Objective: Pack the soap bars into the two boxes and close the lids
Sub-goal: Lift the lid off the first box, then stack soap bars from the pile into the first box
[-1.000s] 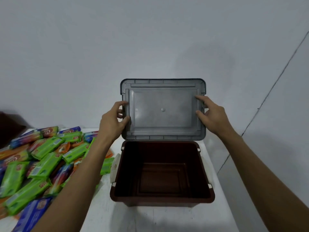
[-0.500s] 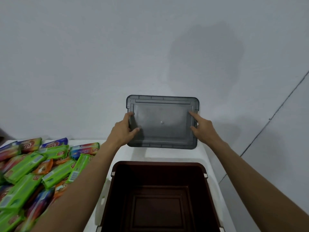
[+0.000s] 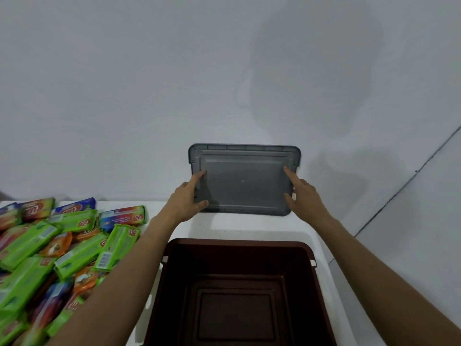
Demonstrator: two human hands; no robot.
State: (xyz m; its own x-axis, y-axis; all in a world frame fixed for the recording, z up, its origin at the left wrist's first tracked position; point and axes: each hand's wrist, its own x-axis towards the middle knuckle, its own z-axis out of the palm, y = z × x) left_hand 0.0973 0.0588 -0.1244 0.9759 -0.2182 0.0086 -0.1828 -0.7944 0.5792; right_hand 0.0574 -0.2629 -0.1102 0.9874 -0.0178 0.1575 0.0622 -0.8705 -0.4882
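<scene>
Carried back from over the box since a second earlier, the grey lid (image 3: 243, 181) was held upright near the wall (image 3: 149, 96), beyond the far rim of the brown box (image 3: 237, 243). Whether its lower edge met the white table (image 3: 249, 227) could not be told. It was gripped at its side edges by the left hand (image 3: 185, 199) and the right hand (image 3: 303, 193), forefinger and thumb laid on its face, the other fingers hidden behind it. The box's near side was cut off by the frame; only its stepped floor was seen inside. Wrapped soap bars (image 3: 74, 255) were heaped left of the box, the heap cut off at the left. A strip of table was seen between lid and box.
</scene>
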